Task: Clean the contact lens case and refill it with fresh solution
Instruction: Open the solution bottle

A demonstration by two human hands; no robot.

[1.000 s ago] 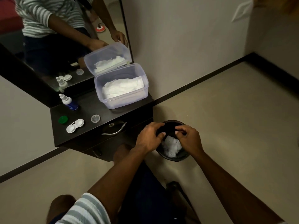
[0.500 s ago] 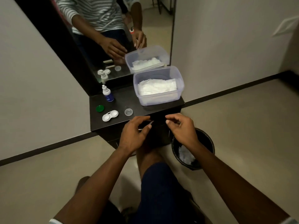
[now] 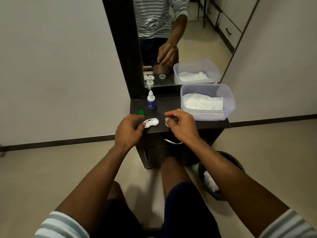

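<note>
The white contact lens case (image 3: 152, 122) lies open on the dark cabinet top (image 3: 173, 109), both wells uncovered. My left hand (image 3: 127, 130) hovers at its left end with loosely curled fingers, the thumb tip touching the case's left well. My right hand (image 3: 181, 127) is just right of the case, fingers loosely curled and holding nothing. Its thumb partly hides a small clear cap (image 3: 166, 124). The solution bottle (image 3: 151, 102), white with a blue label, stands upright behind the case. A green cap (image 3: 140, 112) lies to the left, by my left index finger.
A clear plastic tub (image 3: 228, 107) of white tissues fills the cabinet's right side. A mirror (image 3: 188, 40) rises behind. A drawer handle (image 3: 173, 142) sticks out below the top. A black bin (image 3: 238, 165) holding a crumpled tissue sits on the floor by my right forearm.
Both hands have risen from the bin, where they dropped a white tissue, to the cabinet top. The left thumb now touches the lens case.
</note>
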